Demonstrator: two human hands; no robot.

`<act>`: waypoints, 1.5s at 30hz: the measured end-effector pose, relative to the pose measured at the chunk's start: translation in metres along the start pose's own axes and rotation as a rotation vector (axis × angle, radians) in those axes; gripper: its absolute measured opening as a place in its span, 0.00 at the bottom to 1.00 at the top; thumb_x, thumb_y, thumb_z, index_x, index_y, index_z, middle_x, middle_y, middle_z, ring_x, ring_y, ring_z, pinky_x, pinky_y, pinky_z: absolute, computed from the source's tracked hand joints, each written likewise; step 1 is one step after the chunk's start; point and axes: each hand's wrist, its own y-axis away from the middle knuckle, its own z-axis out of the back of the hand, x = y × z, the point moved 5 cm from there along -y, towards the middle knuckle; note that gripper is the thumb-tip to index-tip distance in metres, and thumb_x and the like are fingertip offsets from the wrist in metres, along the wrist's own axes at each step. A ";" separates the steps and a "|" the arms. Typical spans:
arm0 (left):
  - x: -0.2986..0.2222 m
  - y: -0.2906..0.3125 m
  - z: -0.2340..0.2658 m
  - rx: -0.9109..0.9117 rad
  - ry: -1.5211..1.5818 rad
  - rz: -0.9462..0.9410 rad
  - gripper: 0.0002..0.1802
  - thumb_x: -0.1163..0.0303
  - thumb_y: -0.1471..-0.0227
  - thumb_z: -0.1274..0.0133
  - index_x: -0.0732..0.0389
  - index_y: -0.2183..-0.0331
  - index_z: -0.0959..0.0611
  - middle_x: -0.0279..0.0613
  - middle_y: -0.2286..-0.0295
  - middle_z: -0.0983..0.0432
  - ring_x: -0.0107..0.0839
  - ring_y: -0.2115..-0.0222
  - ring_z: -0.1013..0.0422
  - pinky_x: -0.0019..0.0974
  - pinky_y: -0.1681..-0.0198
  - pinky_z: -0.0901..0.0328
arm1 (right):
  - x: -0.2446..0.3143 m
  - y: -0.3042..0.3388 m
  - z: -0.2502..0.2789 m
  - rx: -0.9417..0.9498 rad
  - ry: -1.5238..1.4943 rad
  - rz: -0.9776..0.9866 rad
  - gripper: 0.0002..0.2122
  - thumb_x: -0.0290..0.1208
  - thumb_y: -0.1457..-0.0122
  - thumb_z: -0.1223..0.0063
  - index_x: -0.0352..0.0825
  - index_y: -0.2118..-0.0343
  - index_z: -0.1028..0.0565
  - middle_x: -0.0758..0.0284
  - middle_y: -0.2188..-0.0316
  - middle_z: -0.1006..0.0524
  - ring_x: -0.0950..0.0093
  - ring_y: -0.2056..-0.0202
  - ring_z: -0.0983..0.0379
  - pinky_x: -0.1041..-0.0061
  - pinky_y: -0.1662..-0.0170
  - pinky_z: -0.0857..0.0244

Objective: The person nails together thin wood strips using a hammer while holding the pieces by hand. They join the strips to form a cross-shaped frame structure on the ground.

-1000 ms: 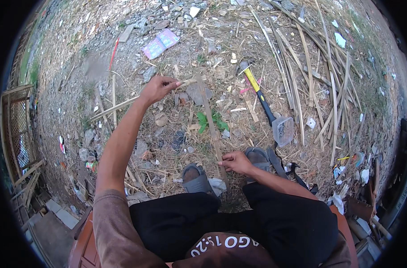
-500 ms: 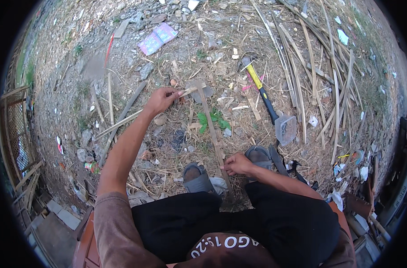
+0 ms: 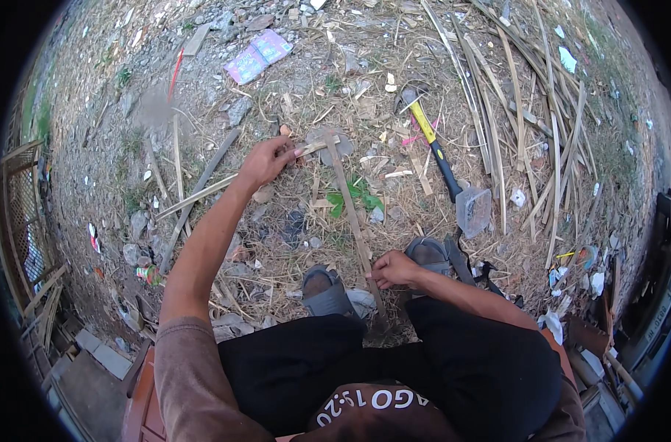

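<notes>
My left hand (image 3: 265, 163) pinches a thin wooden slat (image 3: 199, 195) near its far end. That slat slants from the lower left, passing behind my forearm. A second wooden slat (image 3: 347, 188) runs from between my feet away from me, and its far end meets the first slat's tip at an angle. Near its close end my right hand (image 3: 394, 269) grips this second slat between thumb and fingers. A flat grey stone (image 3: 341, 151) lies beneath the joint. Whether the slats are fastened there I cannot tell.
To the right a hammer (image 3: 440, 158) with a yellow and black handle lies beside a clear plastic box (image 3: 473, 212). Long slats (image 3: 516, 96) are heaped at the far right. A pink packet (image 3: 258, 57) rests far off. My sandalled feet (image 3: 327, 292) flank the second slat.
</notes>
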 end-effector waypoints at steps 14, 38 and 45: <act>-0.036 0.024 -0.017 0.000 -0.080 -0.182 0.12 0.62 0.41 0.45 0.61 0.61 0.18 0.49 0.67 0.20 0.48 0.67 0.24 0.44 0.63 0.32 | -0.014 0.013 -0.006 0.060 0.042 -0.020 0.09 0.33 0.39 0.39 0.30 0.67 0.20 0.68 0.72 0.21 0.80 0.70 0.22 0.79 0.67 0.22; -0.019 0.032 -0.031 -0.099 -0.029 -0.178 0.14 0.64 0.39 0.47 0.62 0.57 0.18 0.54 0.64 0.21 0.48 0.63 0.25 0.42 0.57 0.33 | -0.021 0.020 -0.013 0.035 0.133 0.041 0.08 0.30 0.37 0.44 0.30 0.62 0.20 0.67 0.71 0.20 0.79 0.69 0.21 0.78 0.66 0.23; -0.023 0.030 -0.035 -0.129 -0.100 -0.239 0.12 0.64 0.41 0.46 0.59 0.59 0.17 0.52 0.70 0.24 0.51 0.66 0.27 0.47 0.60 0.33 | -0.024 0.016 -0.010 0.016 0.205 0.053 0.08 0.31 0.37 0.44 0.30 0.63 0.20 0.68 0.72 0.20 0.81 0.70 0.22 0.80 0.67 0.23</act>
